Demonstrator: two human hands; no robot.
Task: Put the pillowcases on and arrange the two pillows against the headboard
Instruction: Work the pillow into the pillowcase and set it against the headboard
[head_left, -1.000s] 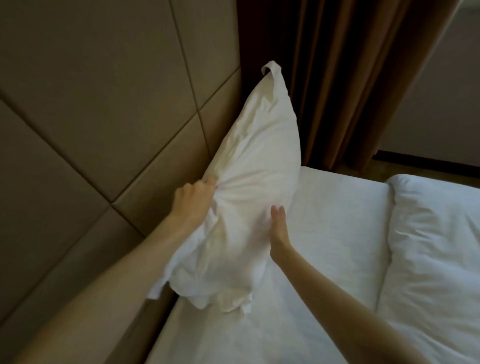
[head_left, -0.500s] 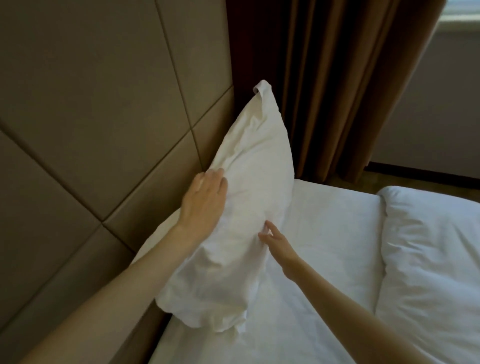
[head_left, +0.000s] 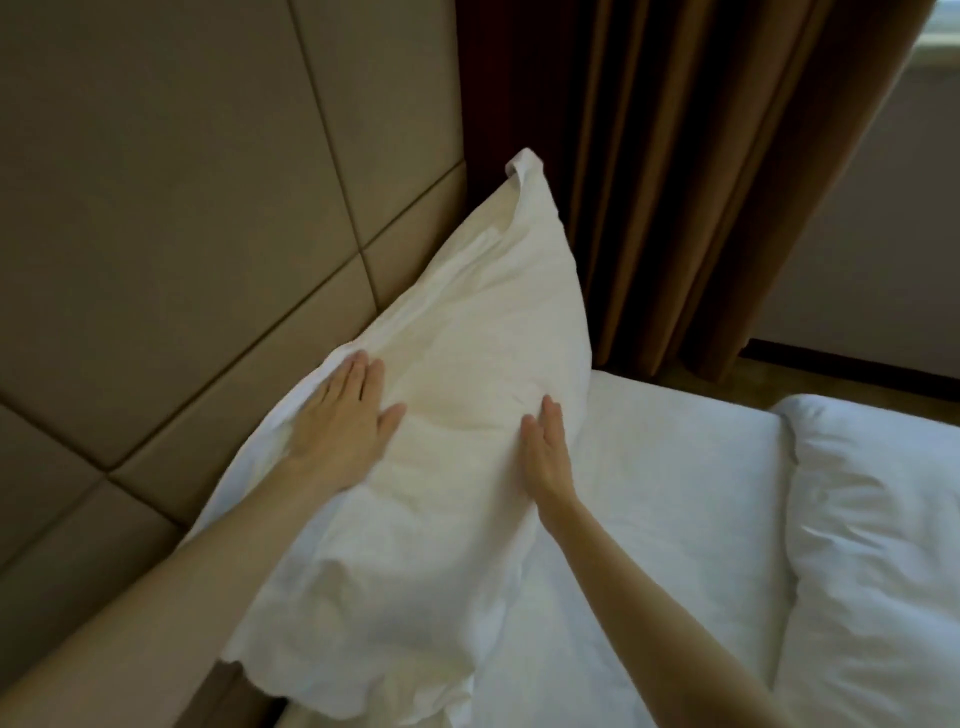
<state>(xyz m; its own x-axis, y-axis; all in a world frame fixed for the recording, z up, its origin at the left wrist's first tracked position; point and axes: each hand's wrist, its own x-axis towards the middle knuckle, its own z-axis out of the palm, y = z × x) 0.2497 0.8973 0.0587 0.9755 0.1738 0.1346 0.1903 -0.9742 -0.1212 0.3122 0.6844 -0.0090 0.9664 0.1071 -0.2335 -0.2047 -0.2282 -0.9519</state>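
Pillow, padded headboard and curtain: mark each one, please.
pillow (head_left: 467, 332), head view, upper front face.
padded headboard (head_left: 171, 218), head view, large upper panel.
curtain (head_left: 691, 171), head view, middle folds.

A bedroom, likely a hotel's: padded panel headboard (head_left: 171, 249), white-sheeted bed (head_left: 675, 467), folded duvet (head_left: 872, 545), brown curtains (head_left: 701, 182).

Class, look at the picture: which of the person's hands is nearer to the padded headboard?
The left hand. It lies flat on the pillow along the edge that leans against the headboard. The right hand rests on the pillow's opposite side, toward the sheet.
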